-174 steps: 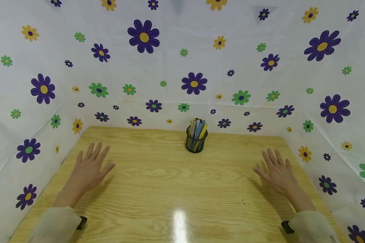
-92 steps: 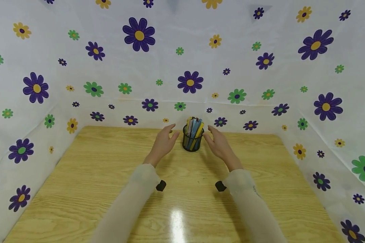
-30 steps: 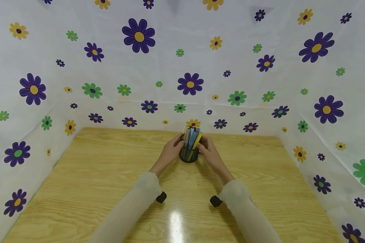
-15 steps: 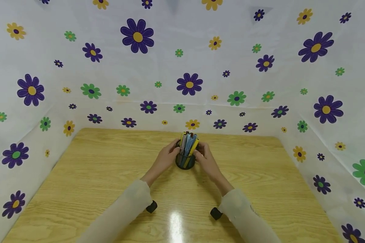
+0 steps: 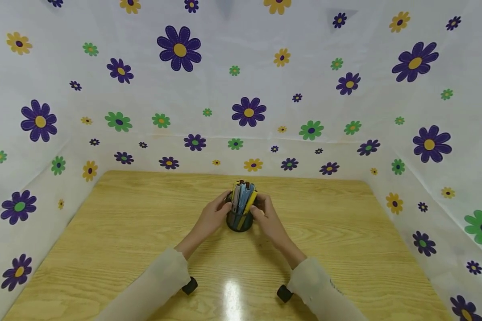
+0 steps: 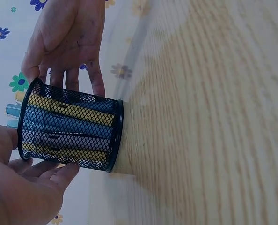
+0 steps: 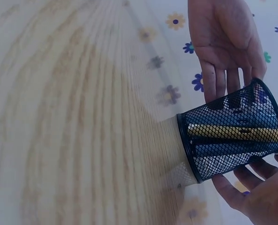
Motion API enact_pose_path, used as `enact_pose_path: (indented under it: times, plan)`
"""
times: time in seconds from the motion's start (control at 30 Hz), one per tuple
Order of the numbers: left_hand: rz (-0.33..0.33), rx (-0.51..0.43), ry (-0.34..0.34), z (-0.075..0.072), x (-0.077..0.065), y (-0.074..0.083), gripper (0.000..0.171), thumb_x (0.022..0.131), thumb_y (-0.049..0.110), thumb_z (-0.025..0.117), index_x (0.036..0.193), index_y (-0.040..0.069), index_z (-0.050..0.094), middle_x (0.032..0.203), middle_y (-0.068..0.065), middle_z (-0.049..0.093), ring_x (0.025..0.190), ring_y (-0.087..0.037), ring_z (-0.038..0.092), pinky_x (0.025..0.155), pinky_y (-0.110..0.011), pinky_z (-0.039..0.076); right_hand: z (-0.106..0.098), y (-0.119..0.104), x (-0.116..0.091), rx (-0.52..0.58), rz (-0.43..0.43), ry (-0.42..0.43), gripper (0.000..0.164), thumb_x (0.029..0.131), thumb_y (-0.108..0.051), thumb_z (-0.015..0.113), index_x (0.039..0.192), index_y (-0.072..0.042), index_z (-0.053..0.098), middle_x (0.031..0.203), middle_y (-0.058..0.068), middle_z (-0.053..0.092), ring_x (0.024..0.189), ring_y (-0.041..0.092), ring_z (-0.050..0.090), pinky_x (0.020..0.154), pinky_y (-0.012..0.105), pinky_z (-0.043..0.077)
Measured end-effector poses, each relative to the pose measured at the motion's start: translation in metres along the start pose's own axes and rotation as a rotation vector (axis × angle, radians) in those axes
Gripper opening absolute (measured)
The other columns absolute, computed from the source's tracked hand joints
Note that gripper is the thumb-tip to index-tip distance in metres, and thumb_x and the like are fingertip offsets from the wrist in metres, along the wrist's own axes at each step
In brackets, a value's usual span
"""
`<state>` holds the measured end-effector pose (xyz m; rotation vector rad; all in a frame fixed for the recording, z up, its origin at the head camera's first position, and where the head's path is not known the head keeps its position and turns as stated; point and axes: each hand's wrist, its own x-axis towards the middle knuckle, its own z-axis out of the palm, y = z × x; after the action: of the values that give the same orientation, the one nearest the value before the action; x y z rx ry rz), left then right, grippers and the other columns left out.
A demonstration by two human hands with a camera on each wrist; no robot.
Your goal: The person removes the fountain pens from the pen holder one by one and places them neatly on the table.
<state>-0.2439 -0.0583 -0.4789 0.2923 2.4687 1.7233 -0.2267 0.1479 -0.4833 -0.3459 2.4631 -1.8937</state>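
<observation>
A black mesh pen holder [image 5: 239, 223] stands upright near the middle of the table, with several yellow, blue and grey pens [image 5: 244, 198] in it. From its left side my left hand [image 5: 209, 219] grips it, thumb to the front and fingers reaching behind. My right hand [image 5: 270, 221] holds the opposite side in the same way. In the left wrist view, the mesh wall of the pen holder [image 6: 69, 129] shows between both hands. The right wrist view has the pen holder [image 7: 232, 133] with its base close to the tabletop; I cannot tell whether it touches.
The wooden table [image 5: 144, 214] has a pale grain and a bright light reflection near its front. White cloth [image 5: 317, 40] printed with flowers stands behind it and along both sides. Black wrist devices [image 5: 190, 286] sit below the sleeves.
The hands were spread apart above the table, then came in to the pen holder and took hold of it. Held between them, it has moved toward me and slightly left.
</observation>
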Motion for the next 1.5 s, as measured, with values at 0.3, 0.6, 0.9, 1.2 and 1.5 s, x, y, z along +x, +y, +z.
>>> enact_pose_path:
  times: [0.3, 0.6, 0.9, 1.2, 1.5]
  plan:
    - [0.009, -0.019, 0.004, -0.003, -0.016, 0.000, 0.055, 0.110, 0.030, 0.051, 0.161, 0.013, 0.039, 0.153, -0.020, 0.049, 0.139, -0.037, 0.049, 0.111, -0.055, 0.043, 0.007, -0.002, -0.009, 0.014, 0.001, 0.003, 0.045, 0.111, -0.019, 0.050, 0.150, -0.002, 0.037, 0.145, 0.020, 0.047, 0.137, 0.036, 0.046, 0.106, 0.053, 0.048]
    - [0.018, -0.035, 0.035, -0.003, -0.035, -0.004, 0.055, 0.110, 0.031, 0.052, 0.160, 0.012, 0.040, 0.154, -0.018, 0.049, 0.138, -0.036, 0.050, 0.111, -0.055, 0.043, 0.013, -0.006, -0.023, 0.034, -0.010, -0.012, 0.045, 0.110, -0.015, 0.051, 0.150, -0.001, 0.037, 0.146, 0.021, 0.047, 0.136, 0.037, 0.047, 0.102, 0.053, 0.051]
    - [0.001, -0.081, 0.047, 0.001, -0.056, -0.005, 0.057, 0.110, 0.034, 0.054, 0.161, 0.014, 0.039, 0.157, -0.019, 0.044, 0.142, -0.038, 0.045, 0.113, -0.057, 0.040, 0.015, -0.006, -0.038, 0.002, -0.029, -0.030, 0.041, 0.111, -0.020, 0.051, 0.148, -0.006, 0.040, 0.143, 0.017, 0.050, 0.134, 0.034, 0.049, 0.099, 0.049, 0.053]
    - [-0.012, -0.117, 0.072, 0.001, -0.072, -0.001, 0.054, 0.109, 0.031, 0.055, 0.159, 0.016, 0.042, 0.158, -0.019, 0.043, 0.142, -0.039, 0.045, 0.112, -0.056, 0.041, 0.019, -0.008, -0.046, -0.018, -0.027, -0.047, 0.038, 0.110, -0.019, 0.052, 0.145, -0.008, 0.044, 0.140, 0.013, 0.053, 0.130, 0.029, 0.052, 0.095, 0.044, 0.051]
    - [0.004, -0.161, 0.082, 0.000, -0.078, 0.000, 0.054, 0.109, 0.029, 0.057, 0.158, 0.013, 0.043, 0.151, -0.021, 0.052, 0.137, -0.037, 0.052, 0.110, -0.055, 0.044, 0.018, -0.014, -0.047, -0.038, -0.037, -0.034, 0.036, 0.105, -0.012, 0.059, 0.139, -0.005, 0.050, 0.131, 0.011, 0.060, 0.121, 0.028, 0.058, 0.097, 0.046, 0.052]
